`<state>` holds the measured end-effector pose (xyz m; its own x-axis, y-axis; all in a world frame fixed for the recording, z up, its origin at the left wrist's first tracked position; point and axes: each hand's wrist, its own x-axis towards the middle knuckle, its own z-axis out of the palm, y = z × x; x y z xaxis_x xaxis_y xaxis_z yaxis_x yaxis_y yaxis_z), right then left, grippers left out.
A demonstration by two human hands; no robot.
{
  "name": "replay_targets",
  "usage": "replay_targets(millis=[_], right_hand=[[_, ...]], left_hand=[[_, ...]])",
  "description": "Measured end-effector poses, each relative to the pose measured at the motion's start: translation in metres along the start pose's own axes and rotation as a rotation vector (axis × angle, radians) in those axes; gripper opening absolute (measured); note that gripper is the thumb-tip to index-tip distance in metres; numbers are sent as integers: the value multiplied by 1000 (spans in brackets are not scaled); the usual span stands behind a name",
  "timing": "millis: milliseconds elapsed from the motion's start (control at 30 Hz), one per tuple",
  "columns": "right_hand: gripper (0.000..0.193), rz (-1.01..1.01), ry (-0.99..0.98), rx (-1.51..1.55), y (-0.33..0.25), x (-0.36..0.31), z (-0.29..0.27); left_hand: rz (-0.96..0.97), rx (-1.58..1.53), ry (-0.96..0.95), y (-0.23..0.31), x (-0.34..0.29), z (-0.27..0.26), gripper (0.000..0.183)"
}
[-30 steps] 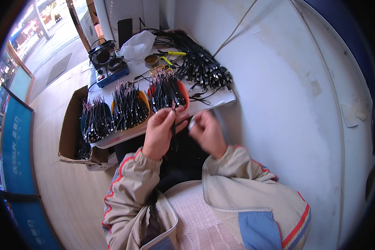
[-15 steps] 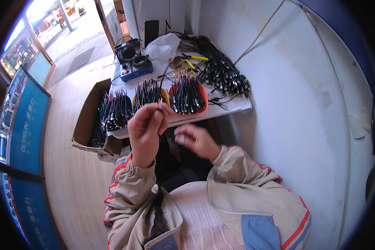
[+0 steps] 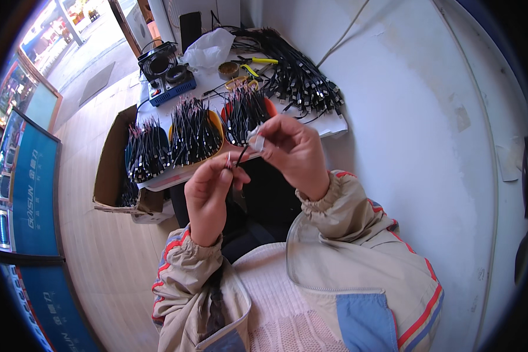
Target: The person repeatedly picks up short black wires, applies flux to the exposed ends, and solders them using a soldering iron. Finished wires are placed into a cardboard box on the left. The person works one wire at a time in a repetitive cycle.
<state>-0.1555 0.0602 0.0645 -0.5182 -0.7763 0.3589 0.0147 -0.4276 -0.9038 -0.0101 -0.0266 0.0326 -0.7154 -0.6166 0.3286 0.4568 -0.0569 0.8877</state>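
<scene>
My left hand [image 3: 209, 193] pinches a short black cable [image 3: 241, 156] near its end, in front of the table edge. Thin reddish wire ends poke up between thumb and forefinger. From there the cable runs up to my right hand [image 3: 298, 157], whose fingers are closed on it; white wrapping covers some of those fingertips. Just beyond my hands stand a red tub [image 3: 271, 108] and a yellow tub [image 3: 217, 125], both packed with upright black cables. Another bunch of cables [image 3: 149, 151] stands to their left.
A blue-based device with a coiled top [image 3: 171, 88] sits at the table's far left, beside a clear plastic bag [image 3: 210, 48]. Yellow-handled pliers [image 3: 264, 60] and a small round tin [image 3: 229, 70] lie near a heap of USB cables [image 3: 305, 82]. A cardboard box [image 3: 107, 176] adjoins the table.
My right hand has risen and moved right, from below the table edge to the cable. The left hand has lowered slightly, still gripping the cable. The whole view has shifted a little.
</scene>
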Motion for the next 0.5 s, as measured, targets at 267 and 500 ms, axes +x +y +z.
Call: replay_targets(millis=[267, 500], right_hand=[[10, -45, -51, -127, 2, -21, -4], [16, 17, -163, 113, 6, -18, -18]], left_hand=[[203, 390, 159, -5, 5, 28, 13], [-191, -243, -22, 5, -1, 24, 15]])
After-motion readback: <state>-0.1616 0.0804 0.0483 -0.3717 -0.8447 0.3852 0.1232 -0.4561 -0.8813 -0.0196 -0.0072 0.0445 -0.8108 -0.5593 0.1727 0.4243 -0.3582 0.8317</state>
